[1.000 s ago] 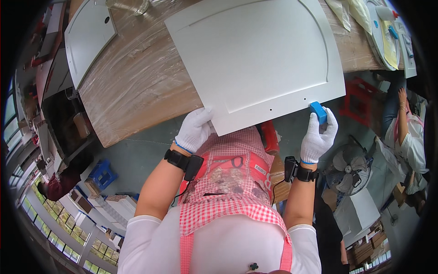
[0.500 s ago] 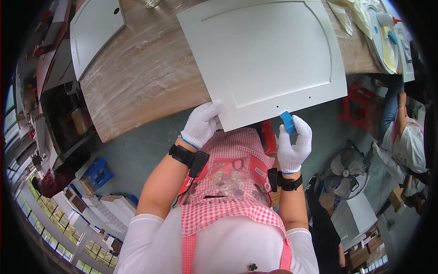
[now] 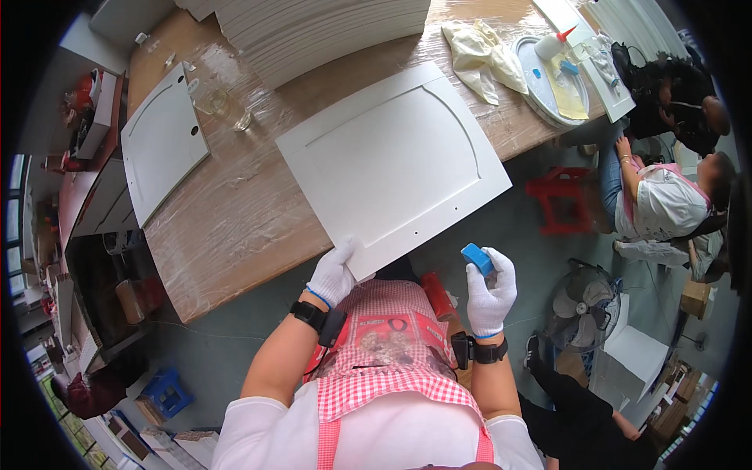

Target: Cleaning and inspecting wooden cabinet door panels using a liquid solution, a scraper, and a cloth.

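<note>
A white door-like panel (image 3: 392,168) with a raised, arched border lies on the table and juts over its near edge. Two small dark holes show along the side closest to me. Gloved in white, my left hand (image 3: 332,276) is closed on the panel's near left corner; its thumb rests on top and the other fingers are partly hidden. My right hand (image 3: 492,296), also gloved, pinches a small blue block (image 3: 476,258) between thumb and fingers. That block is held in the air, apart from the panel's near right side.
A tall stack of white panels (image 3: 321,35) stands at the table's (image 3: 235,196) back. Another panel (image 3: 164,141) and a glass jar (image 3: 239,117) lie left. Right are a cloth (image 3: 482,59) and a red-tipped bottle (image 3: 551,47). A fan (image 3: 583,305), red stool (image 3: 556,196) and seated person (image 3: 666,200) are farther right.
The view has tilted up, so more of the table's far side shows. My right hand has drawn the blue block away from the panel's near edge. My left hand keeps the corner.
</note>
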A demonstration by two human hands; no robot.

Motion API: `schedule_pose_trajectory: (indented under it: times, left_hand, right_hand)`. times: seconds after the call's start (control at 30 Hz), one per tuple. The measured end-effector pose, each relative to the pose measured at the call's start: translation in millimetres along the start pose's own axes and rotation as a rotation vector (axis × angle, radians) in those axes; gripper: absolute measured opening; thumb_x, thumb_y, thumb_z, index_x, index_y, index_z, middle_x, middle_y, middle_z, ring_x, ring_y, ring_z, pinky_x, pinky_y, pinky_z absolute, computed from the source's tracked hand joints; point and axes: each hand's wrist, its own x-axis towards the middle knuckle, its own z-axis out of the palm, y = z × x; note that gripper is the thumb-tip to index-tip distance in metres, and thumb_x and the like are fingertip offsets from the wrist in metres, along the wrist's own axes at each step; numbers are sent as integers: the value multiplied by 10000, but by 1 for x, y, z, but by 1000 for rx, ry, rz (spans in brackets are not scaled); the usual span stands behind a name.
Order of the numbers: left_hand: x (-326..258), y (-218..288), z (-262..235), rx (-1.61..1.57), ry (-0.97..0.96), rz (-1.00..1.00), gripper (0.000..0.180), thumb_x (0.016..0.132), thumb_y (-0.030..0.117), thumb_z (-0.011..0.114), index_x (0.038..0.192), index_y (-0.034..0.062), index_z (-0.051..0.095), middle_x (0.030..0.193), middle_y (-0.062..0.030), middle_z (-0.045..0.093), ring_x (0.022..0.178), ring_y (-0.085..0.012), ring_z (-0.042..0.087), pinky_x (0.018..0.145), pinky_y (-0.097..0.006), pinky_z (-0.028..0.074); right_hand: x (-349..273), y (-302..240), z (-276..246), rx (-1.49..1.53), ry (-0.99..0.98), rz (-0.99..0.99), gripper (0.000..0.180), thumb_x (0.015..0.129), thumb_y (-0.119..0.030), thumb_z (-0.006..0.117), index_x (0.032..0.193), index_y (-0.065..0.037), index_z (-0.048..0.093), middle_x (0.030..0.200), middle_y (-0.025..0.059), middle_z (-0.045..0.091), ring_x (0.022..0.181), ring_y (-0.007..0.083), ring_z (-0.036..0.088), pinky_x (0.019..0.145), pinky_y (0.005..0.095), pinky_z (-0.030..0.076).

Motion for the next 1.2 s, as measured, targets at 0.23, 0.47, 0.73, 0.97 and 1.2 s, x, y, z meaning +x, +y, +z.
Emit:
schedule_pose_trajectory:
  times: [0.23, 0.47, 0.73, 0.97, 1.2]
  left_hand:
    - [-20, 4, -21, 188, 94, -105, 425, 1043, 391, 499, 1334, 90, 573, 1226, -140, 684, 1042, -301, 687, 836, -486, 564]
    - [-46, 21, -26, 157, 65, -118, 384, 1025, 378, 544, 1233, 62, 611, 1136, -146, 710, 936, -287, 695, 669, -359, 577]
    - [-16, 7, 0, 250, 257, -91, 447, 1030, 437, 514, 1336, 113, 544, 1289, -128, 644, 1152, -316, 629, 882, -504, 530]
    - [-3, -19, 12, 51, 341, 105, 490, 1064, 432, 448, 1434, 111, 455, 1430, -106, 557, 1266, -347, 571, 979, -571, 504]
    - [-4, -28, 23, 97, 750, 315, 510, 1031, 447, 530, 1381, 77, 532, 1306, -111, 635, 1128, -309, 645, 884, -498, 565]
  right_hand:
    - [-12, -6, -41, 276, 168, 360, 414, 873, 34, 718, 1264, -2, 584, 1136, 75, 658, 1026, 148, 642, 920, 281, 526]
    - [1, -2, -57, 250, 344, 215, 386, 854, -49, 775, 1215, -21, 643, 1052, 59, 706, 886, 114, 673, 798, 265, 560]
    - [81, 28, -102, 236, 424, 163, 390, 865, -26, 764, 1230, -10, 628, 1076, 63, 691, 923, 120, 673, 831, 270, 555]
    - [207, 121, -132, 180, 441, 112, 384, 864, -27, 756, 1226, -12, 628, 1123, 72, 677, 922, 135, 664, 830, 281, 558]
    - [352, 202, -119, -116, 247, 42, 385, 836, -42, 781, 1192, -30, 635, 1087, 87, 670, 889, 157, 671, 791, 305, 565]
